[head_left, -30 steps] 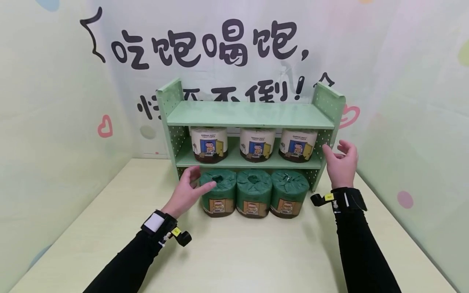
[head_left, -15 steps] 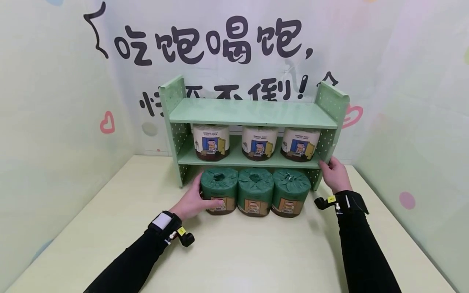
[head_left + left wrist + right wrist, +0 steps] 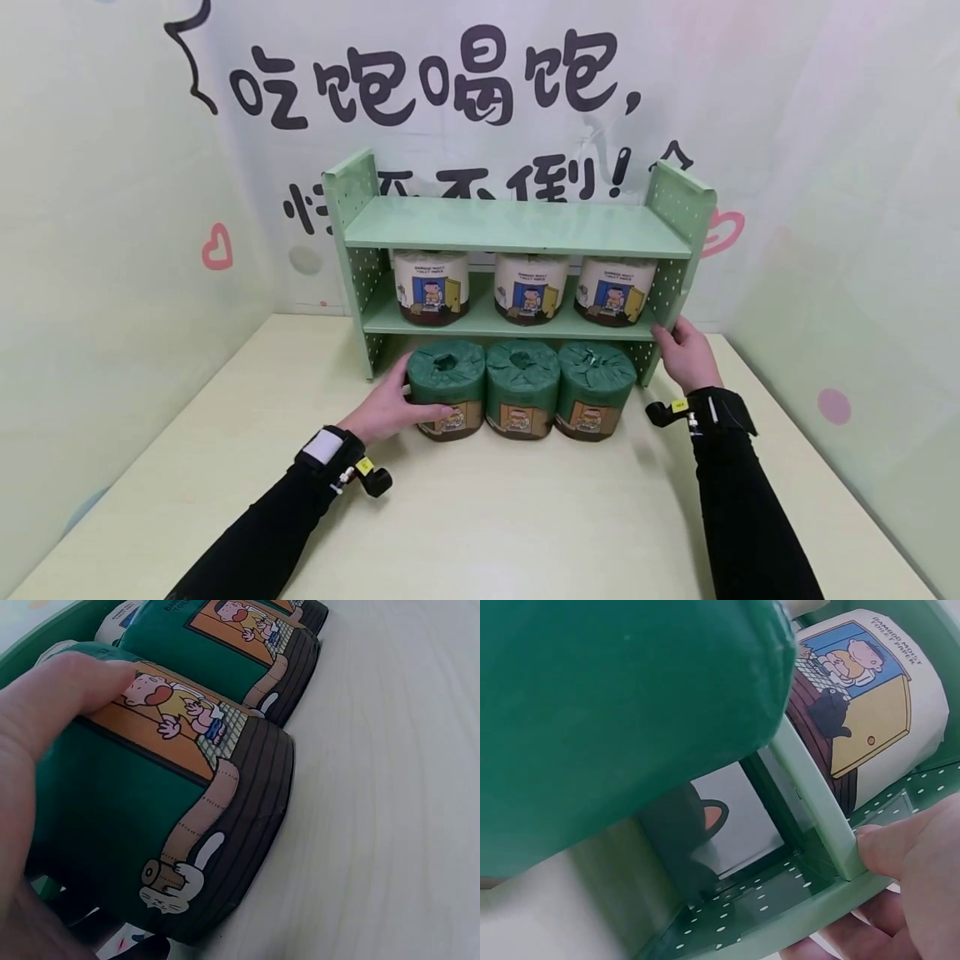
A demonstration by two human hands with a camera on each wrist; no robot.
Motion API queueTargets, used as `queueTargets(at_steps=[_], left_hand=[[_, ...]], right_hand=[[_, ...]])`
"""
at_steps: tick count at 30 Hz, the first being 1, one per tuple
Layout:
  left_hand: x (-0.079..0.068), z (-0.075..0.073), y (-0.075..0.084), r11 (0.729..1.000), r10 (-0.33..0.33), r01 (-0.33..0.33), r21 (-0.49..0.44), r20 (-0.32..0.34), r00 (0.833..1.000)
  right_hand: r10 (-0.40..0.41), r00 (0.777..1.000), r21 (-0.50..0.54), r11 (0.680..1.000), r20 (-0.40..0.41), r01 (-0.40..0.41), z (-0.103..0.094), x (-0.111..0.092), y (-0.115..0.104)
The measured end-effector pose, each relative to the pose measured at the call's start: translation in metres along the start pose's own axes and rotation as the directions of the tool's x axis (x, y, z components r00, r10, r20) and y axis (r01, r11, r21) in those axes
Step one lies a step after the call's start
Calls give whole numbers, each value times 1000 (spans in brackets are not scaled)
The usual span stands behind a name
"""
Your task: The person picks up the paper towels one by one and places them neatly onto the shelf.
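Three green-wrapped toilet paper rolls stand in a row on the table before a light green shelf (image 3: 517, 232). My left hand (image 3: 386, 407) grips the leftmost green toilet paper roll (image 3: 447, 379), thumb across its printed front and fingers around its far left side. In the left wrist view the thumb (image 3: 82, 679) lies on the picture of this roll (image 3: 142, 802). At the shelf's right side panel my right hand (image 3: 688, 357) grips the edge by the middle board; in the right wrist view its thumb (image 3: 892, 844) presses the board's corner, fingers behind the panel.
Three white toilet paper rolls stand on the shelf's middle board, the central one (image 3: 531, 289) apart from its neighbours. The middle green roll (image 3: 522, 387) and right green roll (image 3: 595, 390) stand side by side. A printed wall (image 3: 480, 150) rises behind the table (image 3: 510, 517).
My left hand has come down onto the leftmost green roll and taken hold of it. My right hand has lowered to the shelf's right panel and gripped it.
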State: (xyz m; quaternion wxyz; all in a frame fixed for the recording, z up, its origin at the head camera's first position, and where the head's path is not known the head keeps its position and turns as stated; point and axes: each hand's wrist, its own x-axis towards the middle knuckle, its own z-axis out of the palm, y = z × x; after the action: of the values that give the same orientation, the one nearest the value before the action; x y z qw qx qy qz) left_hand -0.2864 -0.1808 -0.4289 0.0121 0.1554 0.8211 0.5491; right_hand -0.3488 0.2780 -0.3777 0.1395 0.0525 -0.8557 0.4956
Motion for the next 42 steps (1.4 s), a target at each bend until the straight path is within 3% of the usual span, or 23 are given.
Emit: queueTargets(at_steps=[8, 20, 30, 42], left_hand=[[0, -1, 0, 994, -3, 6, 109, -23, 1000], [-4, -17, 5, 997, -19, 15, 69, 54, 998], [-5, -32, 22, 986, 117, -100, -136, 127, 985], [-5, -22, 74, 963, 258, -248, -102, 106, 960]], right_hand=[[2, 1000, -17, 1000, -17, -3, 1, 0, 5], [13, 999, -51, 999, -39, -15, 1, -2, 5], [2, 999, -63, 998, -35, -5, 0, -2, 8], [-4, 999, -42, 999, -45, 2, 4, 3, 7]])
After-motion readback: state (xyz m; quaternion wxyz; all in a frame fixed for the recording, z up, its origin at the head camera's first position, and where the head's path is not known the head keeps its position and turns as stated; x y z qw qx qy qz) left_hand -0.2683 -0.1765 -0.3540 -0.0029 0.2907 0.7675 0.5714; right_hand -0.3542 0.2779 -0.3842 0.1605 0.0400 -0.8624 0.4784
